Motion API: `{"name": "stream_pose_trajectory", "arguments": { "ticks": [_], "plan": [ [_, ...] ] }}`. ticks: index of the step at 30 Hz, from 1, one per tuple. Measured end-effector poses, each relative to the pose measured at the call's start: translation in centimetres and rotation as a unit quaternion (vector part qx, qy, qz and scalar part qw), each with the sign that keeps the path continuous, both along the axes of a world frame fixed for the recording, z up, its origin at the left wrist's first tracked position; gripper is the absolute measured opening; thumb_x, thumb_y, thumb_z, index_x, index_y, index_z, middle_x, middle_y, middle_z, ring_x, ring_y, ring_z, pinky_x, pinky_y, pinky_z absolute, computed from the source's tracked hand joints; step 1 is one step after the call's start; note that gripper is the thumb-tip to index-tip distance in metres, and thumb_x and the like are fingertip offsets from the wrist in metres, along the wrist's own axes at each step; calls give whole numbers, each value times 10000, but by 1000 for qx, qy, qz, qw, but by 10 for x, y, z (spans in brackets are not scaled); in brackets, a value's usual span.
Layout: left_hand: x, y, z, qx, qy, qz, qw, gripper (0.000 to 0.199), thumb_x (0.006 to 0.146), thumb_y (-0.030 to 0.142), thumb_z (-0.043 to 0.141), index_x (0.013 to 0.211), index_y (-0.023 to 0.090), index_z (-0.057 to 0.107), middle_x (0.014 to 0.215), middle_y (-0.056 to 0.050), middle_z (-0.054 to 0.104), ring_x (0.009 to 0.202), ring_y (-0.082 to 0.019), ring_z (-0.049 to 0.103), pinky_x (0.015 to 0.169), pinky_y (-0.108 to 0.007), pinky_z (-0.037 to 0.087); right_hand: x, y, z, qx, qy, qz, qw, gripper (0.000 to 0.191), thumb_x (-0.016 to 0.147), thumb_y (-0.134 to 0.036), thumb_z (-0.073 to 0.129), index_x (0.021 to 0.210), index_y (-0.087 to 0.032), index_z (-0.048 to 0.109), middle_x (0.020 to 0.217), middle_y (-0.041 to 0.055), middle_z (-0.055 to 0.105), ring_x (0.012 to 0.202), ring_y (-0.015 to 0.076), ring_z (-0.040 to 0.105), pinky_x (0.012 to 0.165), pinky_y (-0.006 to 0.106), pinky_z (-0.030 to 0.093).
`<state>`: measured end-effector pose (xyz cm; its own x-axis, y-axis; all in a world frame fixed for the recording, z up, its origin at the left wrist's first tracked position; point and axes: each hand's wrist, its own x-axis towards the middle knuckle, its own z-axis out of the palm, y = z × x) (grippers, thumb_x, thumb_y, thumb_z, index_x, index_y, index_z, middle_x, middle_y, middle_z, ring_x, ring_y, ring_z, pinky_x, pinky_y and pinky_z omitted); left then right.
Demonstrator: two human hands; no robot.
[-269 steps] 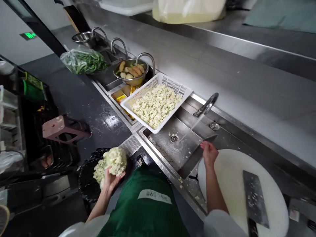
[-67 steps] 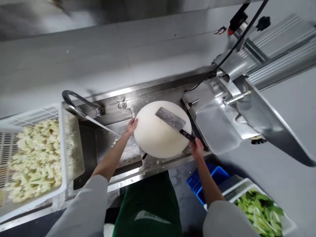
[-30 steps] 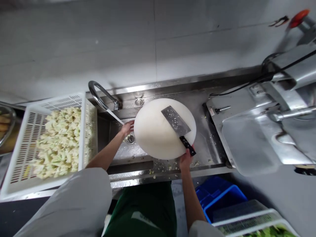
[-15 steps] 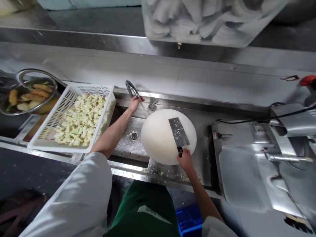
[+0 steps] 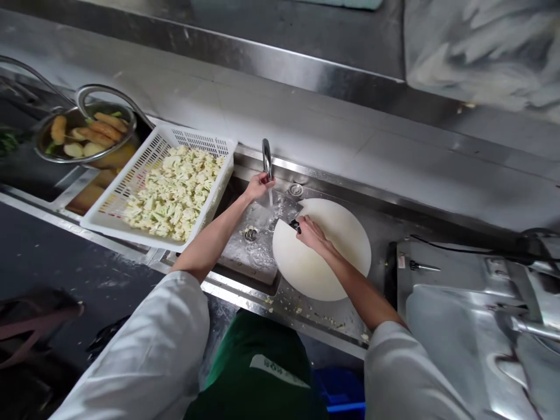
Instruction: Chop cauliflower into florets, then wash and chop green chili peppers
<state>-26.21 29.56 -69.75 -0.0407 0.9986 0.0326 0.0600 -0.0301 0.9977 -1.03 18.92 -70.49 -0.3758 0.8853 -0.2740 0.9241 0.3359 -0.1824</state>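
Observation:
My left hand (image 5: 259,186) is closed around the lower end of the curved metal faucet (image 5: 266,157). Water runs from the spout into the sink basin (image 5: 245,259). In my right hand (image 5: 311,232) is a cleaver, gripped by its black handle (image 5: 294,225). Its blade points left past the edge of the round white cutting board (image 5: 336,256), toward the running water. Much of the blade is hard to make out against the wet metal. The board lies on the steel counter just right of the basin.
A white perforated basket (image 5: 94,219) of cauliflower florets (image 5: 175,192) stands left of the basin. Beyond it, a metal pot (image 5: 44,153) holds root vegetables. Metal equipment (image 5: 455,326) sits at right; a steel shelf (image 5: 262,55) runs overhead. Scraps litter the counter's front edge.
My right hand has carried the cleaver from above the board leftward to the basin side, turning the blade toward the water. My left hand stays at the faucet. The view has shifted right.

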Motion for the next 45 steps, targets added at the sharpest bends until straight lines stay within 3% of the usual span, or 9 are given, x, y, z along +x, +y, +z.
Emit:
{"name": "stream_pose_trajectory", "arguments": {
  "ticks": [3,7,17,27,30,34,38,41,45],
  "plan": [
    [-4,2,-2,-8,1,-17,1000,295,630,316,858,775,130,680,681,11,612,658,-110,505,657,-243,413,-12,4,12,2,-17,9,1000,322,884,-169,610,1200,-120,583,1225,179,622,1013,272,664,858,331,486],
    [-15,2,-3,-10,3,-28,1000,258,657,286,844,786,115,701,691,5,627,657,-112,514,670,-250,421,3,-13,18,-3,-47,4,999,282,903,-169,580,1183,-139,589,1203,160,626,1031,270,653,864,327,473],
    [-46,4,-1,-8,23,-87,996,385,648,375,891,880,100,756,810,-39,702,768,-151,585,802,-299,461,15,-42,5,-17,-72,5,997,280,922,-155,554,1200,-136,583,1226,160,604,1073,269,644,904,328,472],
    [-36,-3,-14,4,-12,-22,1000,339,698,359,873,896,104,771,830,-47,719,760,-153,588,763,-278,449,-49,25,-27,-21,-62,86,994,328,916,-189,597,1237,-133,564,1289,168,598,1063,280,673,909,357,513],
    [-41,-21,-17,26,7,30,999,301,750,358,832,928,119,791,916,-80,751,792,-162,606,785,-284,465,-68,44,-36,-26,-63,111,991,334,913,-191,612,1239,-130,571,1296,173,608,1073,273,671,923,348,514],
    [-56,-94,-34,30,30,65,997,401,860,477,717,1064,140,793,1050,-122,769,888,-194,662,829,-308,507,-90,62,-46,-40,-59,136,988,345,903,-183,628,1239,-116,583,1296,183,619,1099,263,663,952,345,506],
    [-78,-213,-73,-86,14,61,994,538,841,628,680,1089,163,787,1077,-128,779,952,-238,703,849,-346,550,-98,76,-51,-51,-23,140,989,298,840,-158,660,1134,-116,642,1240,174,670,1081,249,664,945,316,498],
    [-97,-311,-105,-190,10,104,976,594,806,687,679,1075,169,789,1108,-128,778,980,-266,716,884,-375,565,-81,74,-53,-128,94,87,983,130,786,-196,680,906,-152,659,923,89,734,832,214,688,756,277,521],
    [-115,-419,-130,-303,4,181,936,697,717,759,712,1060,156,781,1069,-127,782,915,-281,716,766,-359,573,-39,54,-55,-309,308,-33,899,187,815,-351,649,795,-177,583,598,-4,626,502,131,570,516,231,442]
  ]
}}
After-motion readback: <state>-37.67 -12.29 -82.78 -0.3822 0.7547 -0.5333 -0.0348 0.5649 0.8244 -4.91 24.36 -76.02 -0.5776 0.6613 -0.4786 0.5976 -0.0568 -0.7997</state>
